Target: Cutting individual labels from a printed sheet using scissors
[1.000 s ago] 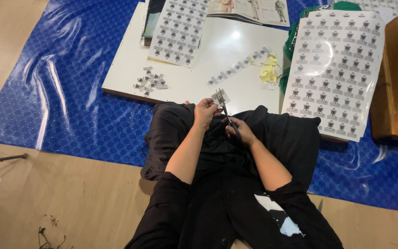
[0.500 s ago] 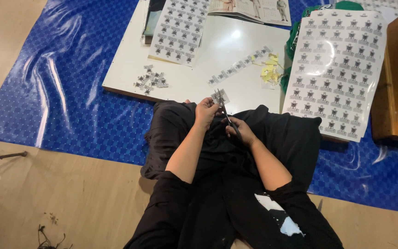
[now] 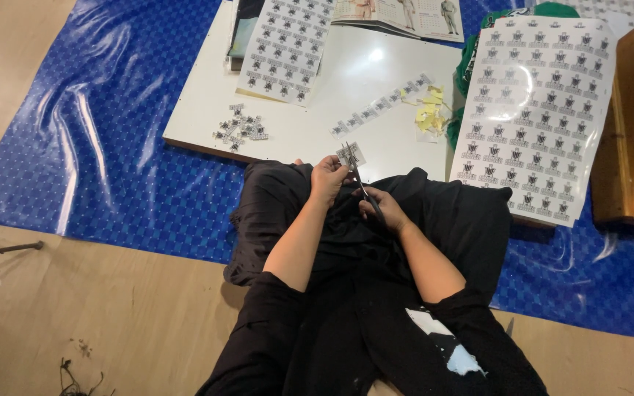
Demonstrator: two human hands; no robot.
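Just above the lap, the left hand (image 3: 328,178) pinches a small printed paper label piece (image 3: 350,155) while the right hand (image 3: 381,209) grips dark-handled metal scissors (image 3: 361,187), blades pointing up toward the white tabletop (image 3: 346,81).

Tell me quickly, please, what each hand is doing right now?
Left hand: closed, pinching a small printed paper piece.
Right hand: closed around the scissors, whose blades meet the paper piece.

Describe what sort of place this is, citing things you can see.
Probably a home or informal craft workspace on the floor: a blue plastic sheet over wooden flooring, a low white board as a worktop, and printed sticker sheets being cut with scissors.
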